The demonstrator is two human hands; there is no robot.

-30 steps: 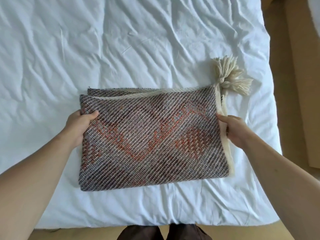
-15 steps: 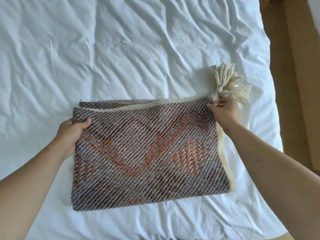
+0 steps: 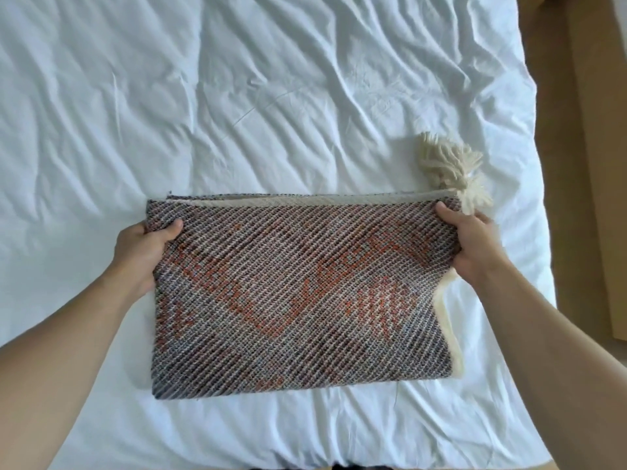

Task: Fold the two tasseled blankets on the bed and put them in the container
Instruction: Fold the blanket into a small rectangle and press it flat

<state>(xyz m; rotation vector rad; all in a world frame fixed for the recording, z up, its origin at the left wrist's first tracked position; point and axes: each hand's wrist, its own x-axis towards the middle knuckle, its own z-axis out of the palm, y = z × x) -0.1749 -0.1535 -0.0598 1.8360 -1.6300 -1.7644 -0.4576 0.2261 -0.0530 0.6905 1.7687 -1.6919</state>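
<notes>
A folded woven blanket (image 3: 298, 293), grey and black with an orange pattern and a cream border, lies on the white bed (image 3: 237, 96). Its cream tassels (image 3: 451, 167) stick out at the far right corner. My left hand (image 3: 142, 252) grips the blanket's left edge near the far corner, thumb on top. My right hand (image 3: 475, 245) grips the right edge near the tassels, thumb on top and fingers under the fabric. Only this one blanket is in view, and no container shows.
The bed's right edge runs down the right side, with tan floor and a brown cardboard-like panel (image 3: 604, 164) beyond it. The bed's near edge is at the bottom of the view. Wrinkled white sheet surrounds the blanket.
My right hand slid up the right edge to the tasselled corner and settled just below it. My left hand moved up the left edge toward the far corner. Both still grip the blanket.
</notes>
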